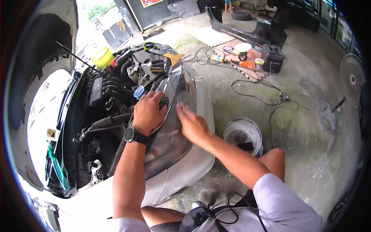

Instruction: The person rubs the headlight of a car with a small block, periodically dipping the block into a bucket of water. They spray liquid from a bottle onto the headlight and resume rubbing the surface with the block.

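My left hand [148,110], with a black wristwatch [135,135] on the wrist, rests at the inner edge of a car headlight [170,143]. Its fingers curl over a small green and black thing [164,101], mostly hidden. My right hand [191,123] lies on the headlight lens with fingers stretched out, their tips blurred by motion. Whether anything thin lies under those fingers cannot be seen. The lens looks hazy and greyish. A blue cap [139,91] sits in the engine bay just beyond my left hand.
The raised hood [42,42] stands at left over the engine [112,89]. A yellow funnel-like container [102,57] is farther back. On the floor are a bucket [257,133], cables [247,91], a mat with an orange tool [247,63], a black box [272,58] and a bumper [247,34].
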`<state>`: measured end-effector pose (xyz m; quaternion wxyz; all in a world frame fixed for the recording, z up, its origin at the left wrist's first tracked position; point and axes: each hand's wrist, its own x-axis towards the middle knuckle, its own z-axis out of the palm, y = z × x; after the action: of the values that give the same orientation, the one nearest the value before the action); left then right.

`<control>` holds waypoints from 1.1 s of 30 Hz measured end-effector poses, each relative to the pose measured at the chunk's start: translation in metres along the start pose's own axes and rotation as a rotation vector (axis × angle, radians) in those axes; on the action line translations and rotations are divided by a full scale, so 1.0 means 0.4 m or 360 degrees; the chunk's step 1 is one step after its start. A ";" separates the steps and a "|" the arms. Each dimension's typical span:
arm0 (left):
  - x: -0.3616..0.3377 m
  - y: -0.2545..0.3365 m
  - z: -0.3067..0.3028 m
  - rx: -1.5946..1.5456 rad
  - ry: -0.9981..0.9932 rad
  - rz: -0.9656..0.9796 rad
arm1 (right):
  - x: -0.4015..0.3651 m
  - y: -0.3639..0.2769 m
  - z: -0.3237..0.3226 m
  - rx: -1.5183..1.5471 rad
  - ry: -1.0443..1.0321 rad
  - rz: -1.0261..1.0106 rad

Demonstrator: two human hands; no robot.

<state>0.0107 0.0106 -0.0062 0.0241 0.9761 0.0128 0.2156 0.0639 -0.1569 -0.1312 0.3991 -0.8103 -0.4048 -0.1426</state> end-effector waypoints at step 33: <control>0.004 0.001 0.006 0.0019 -0.0006 0.0030 | -0.149 0.000 0.073 0.0523 0.0247 -0.0047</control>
<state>0.0132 0.0100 -0.0078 0.0164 0.9767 0.0049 0.2139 0.0234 -0.1670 -0.1829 0.5539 -0.7148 -0.4025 -0.1423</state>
